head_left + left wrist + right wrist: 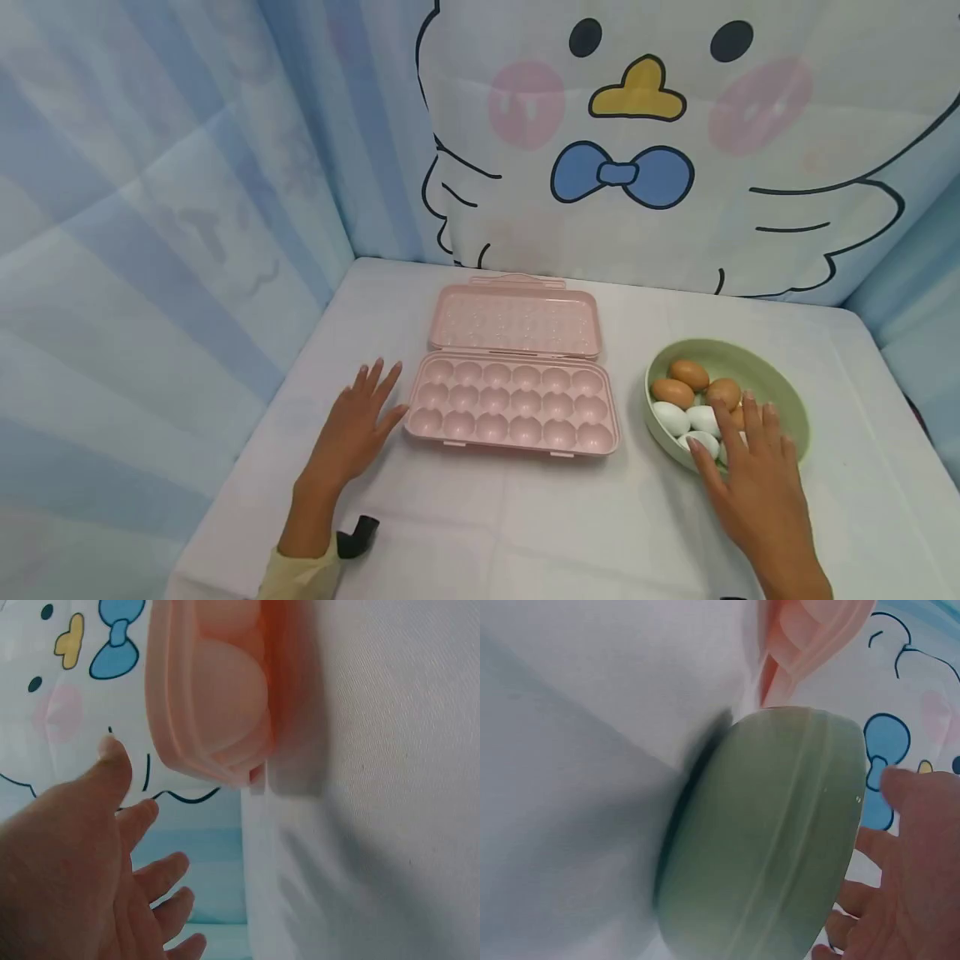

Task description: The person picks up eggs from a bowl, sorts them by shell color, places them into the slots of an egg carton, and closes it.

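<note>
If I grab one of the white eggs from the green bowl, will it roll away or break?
A white egg looks smooth and rounded, so it would probably roll on the flat table. Probably fragile too. The pink tray's cups should stop it rolling.

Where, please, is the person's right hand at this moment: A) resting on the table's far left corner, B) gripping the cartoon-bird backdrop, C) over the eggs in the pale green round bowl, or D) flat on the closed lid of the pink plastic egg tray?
C: the right hand reaches over the rim of the pale green round bowl, fingers above the brown and white eggs; the pink plastic egg tray lies open and empty.
</note>
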`<control>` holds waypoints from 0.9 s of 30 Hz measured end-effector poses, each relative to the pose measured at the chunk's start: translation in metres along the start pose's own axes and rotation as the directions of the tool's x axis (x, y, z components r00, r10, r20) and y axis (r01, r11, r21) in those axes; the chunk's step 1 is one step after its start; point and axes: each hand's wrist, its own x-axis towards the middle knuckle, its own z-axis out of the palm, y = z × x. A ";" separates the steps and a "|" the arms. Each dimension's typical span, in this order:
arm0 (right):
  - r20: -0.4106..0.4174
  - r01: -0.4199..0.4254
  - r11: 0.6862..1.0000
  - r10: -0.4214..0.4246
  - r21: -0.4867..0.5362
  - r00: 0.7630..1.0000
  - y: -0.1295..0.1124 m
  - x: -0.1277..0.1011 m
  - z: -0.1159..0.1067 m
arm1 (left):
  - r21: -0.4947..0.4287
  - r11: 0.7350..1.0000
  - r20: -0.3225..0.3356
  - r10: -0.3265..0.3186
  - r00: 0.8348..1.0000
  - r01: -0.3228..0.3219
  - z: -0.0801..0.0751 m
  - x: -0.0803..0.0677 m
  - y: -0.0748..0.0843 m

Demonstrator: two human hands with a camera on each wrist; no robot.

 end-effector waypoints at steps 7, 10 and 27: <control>0.035 0.099 0.995 -0.100 0.016 0.994 -0.002 0.024 0.002 | -0.310 0.951 0.084 0.048 0.995 -0.020 0.018 0.008 0.001; 0.093 0.098 0.995 -0.099 0.015 0.991 -0.005 0.032 0.002 | -0.357 0.934 0.101 0.049 0.994 -0.010 0.025 0.011 0.002; 0.261 0.063 0.997 -0.070 0.038 0.963 -0.009 0.070 0.016 | -0.498 0.867 0.146 0.083 0.986 0.001 0.036 0.024 -0.001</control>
